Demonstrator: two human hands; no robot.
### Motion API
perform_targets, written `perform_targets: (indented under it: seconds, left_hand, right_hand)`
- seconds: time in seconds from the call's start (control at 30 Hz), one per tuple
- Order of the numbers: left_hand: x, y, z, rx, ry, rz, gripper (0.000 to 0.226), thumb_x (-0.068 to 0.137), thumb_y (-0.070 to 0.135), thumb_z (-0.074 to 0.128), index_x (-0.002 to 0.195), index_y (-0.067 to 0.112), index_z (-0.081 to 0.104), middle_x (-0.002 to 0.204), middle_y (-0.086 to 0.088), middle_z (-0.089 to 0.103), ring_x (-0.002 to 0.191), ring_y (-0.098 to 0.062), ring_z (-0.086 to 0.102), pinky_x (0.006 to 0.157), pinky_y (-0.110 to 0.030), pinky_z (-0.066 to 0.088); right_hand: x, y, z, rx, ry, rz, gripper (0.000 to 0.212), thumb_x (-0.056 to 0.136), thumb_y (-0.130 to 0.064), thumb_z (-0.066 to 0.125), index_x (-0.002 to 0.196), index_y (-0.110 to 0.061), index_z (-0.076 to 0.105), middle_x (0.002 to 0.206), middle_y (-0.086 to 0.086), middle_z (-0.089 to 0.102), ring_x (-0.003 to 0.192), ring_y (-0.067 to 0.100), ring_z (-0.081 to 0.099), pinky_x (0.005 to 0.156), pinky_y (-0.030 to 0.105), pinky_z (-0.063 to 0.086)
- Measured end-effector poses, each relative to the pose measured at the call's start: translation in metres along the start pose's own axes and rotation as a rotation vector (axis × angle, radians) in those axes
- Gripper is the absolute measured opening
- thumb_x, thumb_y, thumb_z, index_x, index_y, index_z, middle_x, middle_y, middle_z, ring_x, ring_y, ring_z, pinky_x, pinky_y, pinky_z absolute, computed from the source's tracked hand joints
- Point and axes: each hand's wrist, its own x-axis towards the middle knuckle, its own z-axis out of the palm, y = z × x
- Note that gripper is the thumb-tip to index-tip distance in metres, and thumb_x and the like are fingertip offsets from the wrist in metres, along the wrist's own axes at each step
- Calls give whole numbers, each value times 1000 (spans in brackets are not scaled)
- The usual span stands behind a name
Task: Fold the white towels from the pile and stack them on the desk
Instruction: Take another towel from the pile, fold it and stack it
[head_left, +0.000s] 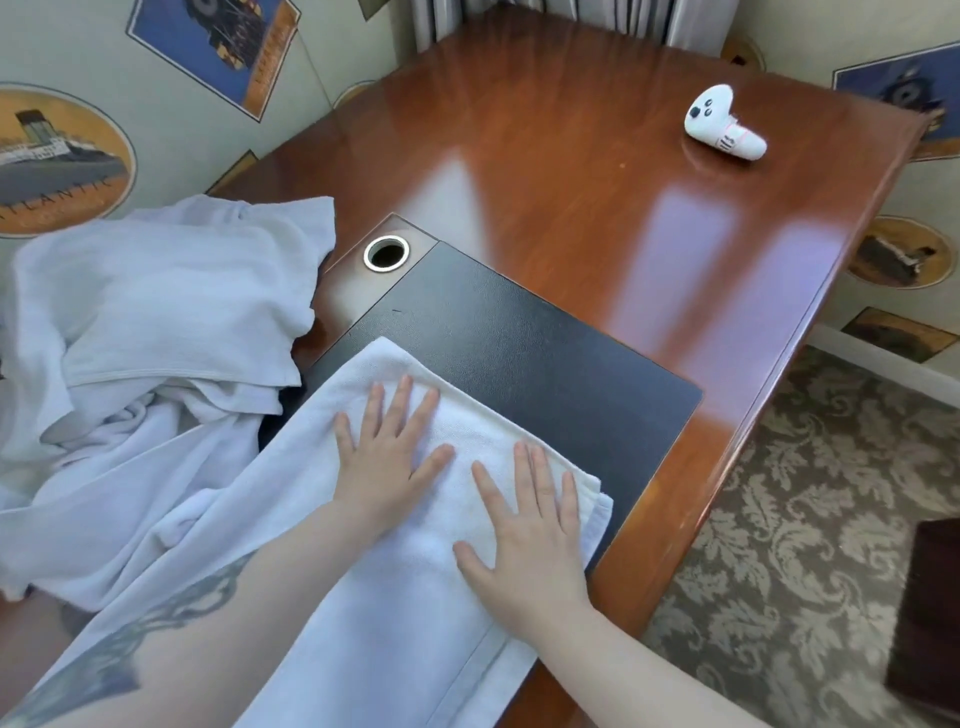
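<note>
As towel (415, 597) lies flat, fingers (400, 410) press atop.

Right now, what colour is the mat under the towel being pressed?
Black, matte mat under the white towel; clearest in the head view.

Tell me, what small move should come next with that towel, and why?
Probably a fold: both the left hand and right hand lie flat on the towel, which looks smoothed but hangs over the desk edge, long and unfolded.
</note>
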Motion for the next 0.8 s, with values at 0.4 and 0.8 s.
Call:
perform_targets:
  seconds: [0.4, 0.8]
  left_hand:
    - [130, -51, -96, 132, -271, 70, 72, 94, 10, 53, 155, 22, 16, 156, -5, 24, 133, -30, 40, 96, -38, 42]
    - [131, -29, -117, 109, -346, -57, 15, 89, 18, 61, 93, 4, 61, 94, -13, 60, 95, -34, 57, 66, -28, 41]
  right_hand:
    - [39, 36, -51, 202, -46, 315, 34, 89, -37, 61, 118, -25, 48, 116, -7, 49, 107, 17, 48, 80, 31, 37]
    - [75, 58, -89, 499, -497, 356, 28, 74, -34, 78, 73, -18, 55, 77, -7, 59, 67, 10, 55, 51, 23, 39]
